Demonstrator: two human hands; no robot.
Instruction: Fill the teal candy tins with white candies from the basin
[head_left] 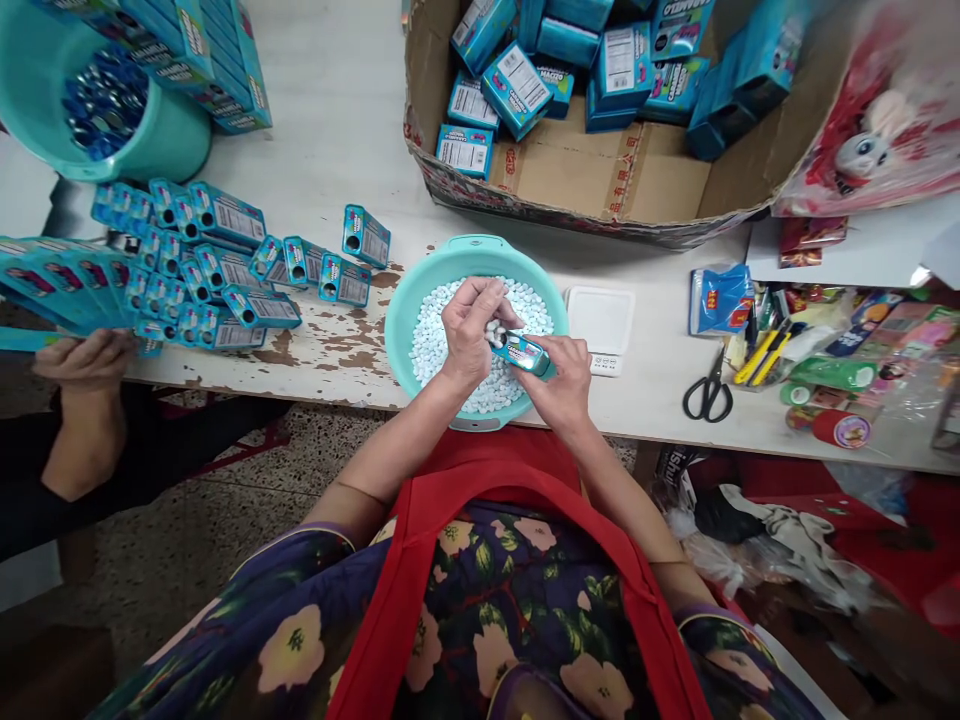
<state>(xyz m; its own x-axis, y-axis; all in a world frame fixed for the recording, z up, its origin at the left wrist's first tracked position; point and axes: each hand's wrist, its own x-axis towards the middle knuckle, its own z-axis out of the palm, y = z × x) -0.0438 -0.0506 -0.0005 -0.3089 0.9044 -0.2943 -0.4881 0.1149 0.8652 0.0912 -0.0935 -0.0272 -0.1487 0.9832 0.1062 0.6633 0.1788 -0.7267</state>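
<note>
Over a turquoise basin (400,340) of pale candies (442,300), both of my hands meet. My right hand (562,385) grips a small blue candy box (529,353), tilted with its opening end toward the left. My left hand (472,325) is closed, its fingertips pinching a small silvery metal piece (498,337) at that end of the box. A few white candies show by these fingertips. The exact shape of the metal piece is hidden by my fingers.
Left of the basin stand several blue boxes with round holes (345,280), near a co-worker's hand (90,355). A turquoise bucket (180,130) holds dark blue shiny pieces. A carton (570,210) of boxes lies behind. On the right are a white scale (600,318) and scissors (707,393).
</note>
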